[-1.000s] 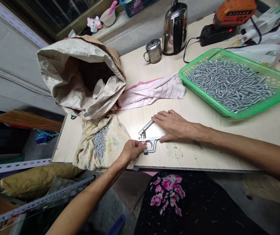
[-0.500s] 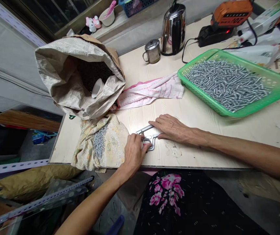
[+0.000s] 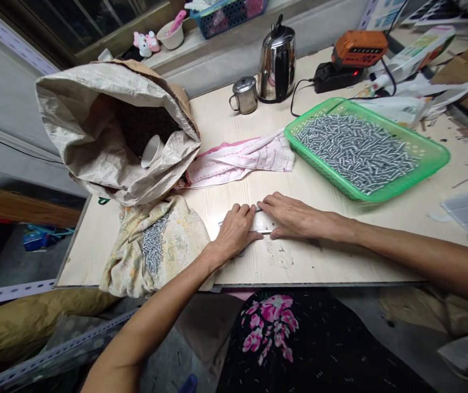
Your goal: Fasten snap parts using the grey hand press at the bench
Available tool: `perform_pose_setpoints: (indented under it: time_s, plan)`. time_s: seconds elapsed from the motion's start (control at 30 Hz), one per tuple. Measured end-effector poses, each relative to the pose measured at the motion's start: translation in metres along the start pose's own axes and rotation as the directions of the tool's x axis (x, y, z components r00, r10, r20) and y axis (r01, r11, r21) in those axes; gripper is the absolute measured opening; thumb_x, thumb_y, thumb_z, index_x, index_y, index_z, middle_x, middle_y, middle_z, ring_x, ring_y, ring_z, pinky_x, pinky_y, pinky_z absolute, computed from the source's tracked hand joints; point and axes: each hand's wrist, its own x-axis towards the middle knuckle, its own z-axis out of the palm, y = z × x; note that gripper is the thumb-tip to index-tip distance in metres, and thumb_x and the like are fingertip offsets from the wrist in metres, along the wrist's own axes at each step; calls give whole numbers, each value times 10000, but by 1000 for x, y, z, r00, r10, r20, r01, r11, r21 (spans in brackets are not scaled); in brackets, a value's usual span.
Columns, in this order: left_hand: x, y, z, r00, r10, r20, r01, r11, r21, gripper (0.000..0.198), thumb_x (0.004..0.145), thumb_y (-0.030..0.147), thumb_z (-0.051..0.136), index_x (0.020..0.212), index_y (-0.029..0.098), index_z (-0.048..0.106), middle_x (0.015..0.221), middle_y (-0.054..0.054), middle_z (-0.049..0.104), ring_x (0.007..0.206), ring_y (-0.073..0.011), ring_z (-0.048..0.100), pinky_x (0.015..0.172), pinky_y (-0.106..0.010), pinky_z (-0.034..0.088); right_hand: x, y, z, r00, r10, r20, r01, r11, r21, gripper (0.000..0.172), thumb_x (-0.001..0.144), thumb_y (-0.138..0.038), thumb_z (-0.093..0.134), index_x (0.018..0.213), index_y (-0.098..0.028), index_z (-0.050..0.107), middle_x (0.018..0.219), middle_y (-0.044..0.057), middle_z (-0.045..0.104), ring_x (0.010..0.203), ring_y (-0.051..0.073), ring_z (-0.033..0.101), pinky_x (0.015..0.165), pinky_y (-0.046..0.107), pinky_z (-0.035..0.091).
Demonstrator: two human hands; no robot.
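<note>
The right hand pinched the two handles of a metal hand tool between thumb and fingers. The left hand had just shifted over the tool's body, hiding most of it, so its grip could not be told; attention seemed centred there. The tool lay on the bench, beside a patterned cloth bearing metal pins.

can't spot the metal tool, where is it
Near the head view's centre, the metal tool is on the table, mostly hidden by the left hand, and points toward the right hand.
</note>
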Motion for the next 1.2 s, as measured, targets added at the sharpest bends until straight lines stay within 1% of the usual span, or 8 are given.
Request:
perform_pose_setpoints:
  time_s: [0.27,0.43,0.53,0.67,0.87,1.03,1.13,1.2]
  plan:
    - [6,1,4,998,-39,-51,35,998,-61,224,899,329,651,1053,169,628,993,-72,611,970,-247,516,808,-363,457,3,11,-3,998,-56,-6,56,995,77,202,945,-336,586,989,-146,639,917,99,591,857,222,533,766,343,428]
    - [9,1,12,994,-70,-89,67,997,-39,177,956,315,556,912,170,647,906,-72,608,936,-238,529,793,-363,455,11,8,5,999,-39,-16,39,999,1,230,987,-238,476,832,-162,629,808,72,586,795,201,517,728,320,398]
    - [7,4,15,989,-94,-116,94,996,-7,177,949,310,565,1014,162,638,962,-89,633,976,-255,551,817,-382,480,13,16,5,997,-56,-52,54,998,-24,176,958,-289,547,933,-145,645,893,95,599,848,218,522,752,328,399]
    - [-12,25,30,960,-101,-260,110,994,22,458,928,286,597,1339,122,478,1362,-186,541,1268,-323,484,1020,-484,440,20,37,-5,992,-123,13,124,992,-26,447,824,-493,709,1095,-141,652,984,117,602,881,245,521,767,347,395]
    - [-41,63,59,975,-2,-223,-24,993,-114,642,927,448,572,1456,148,366,1511,-177,437,1456,-340,311,1173,-584,264,41,50,-15,993,-68,-97,55,990,-131,176,928,-269,562,903,-153,693,903,101,638,879,234,514,789,350,355]
    - [-44,67,60,972,-15,-233,-39,973,-228,685,921,520,549,1474,170,344,1518,-173,430,1468,-336,291,1190,-604,214,65,16,-21,994,-55,-98,29,967,-253,118,905,-212,587,910,-160,692,953,111,648,946,255,504,766,359,331]
    - [-44,64,64,970,0,-242,-58,971,-232,730,904,517,582,1477,134,337,1512,-212,418,1456,-366,302,1183,-610,230,70,-27,-15,967,-256,7,249,933,-260,122,894,-197,604,974,-209,695,974,89,627,918,236,491,735,347,330]
    - [-44,63,69,973,-4,-230,-53,969,-241,707,902,520,585,1446,115,385,1458,-233,472,1413,-382,375,1153,-590,305,67,-50,-5,895,-437,92,446,872,-202,93,886,-188,618,920,-237,689,984,66,617,918,223,485,749,344,347]
